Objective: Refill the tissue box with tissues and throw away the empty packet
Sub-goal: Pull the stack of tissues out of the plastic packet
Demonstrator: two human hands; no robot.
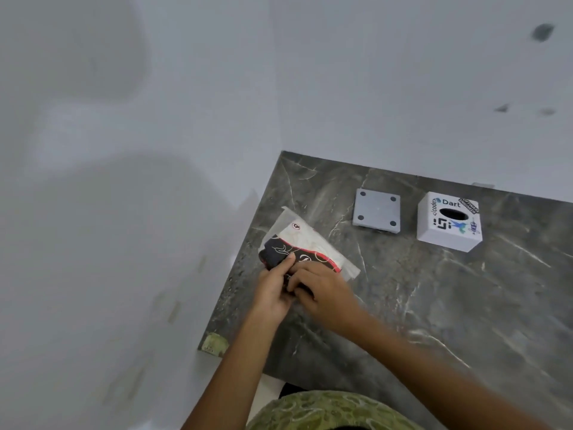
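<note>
A tissue packet (305, 245), white with a black and red printed band, lies near the left edge of the dark marble table (434, 305). My left hand (273, 293) grips its near end, thumb on the black band. My right hand (325, 293) pinches the same near end beside it, and that end is hidden under the fingers. A white cube tissue box (448, 221) with stickers and a dark oval slot on top stands at the back right. Its grey square base plate (376, 211), with a round pad in each corner, lies flat to the left of the box.
White walls (155, 150) meet in a corner behind and left of the table. The table's left edge (235, 268) runs close by my left hand, with a worn corner (214, 344) nearest me. Green patterned cloth (325, 411) shows at the bottom.
</note>
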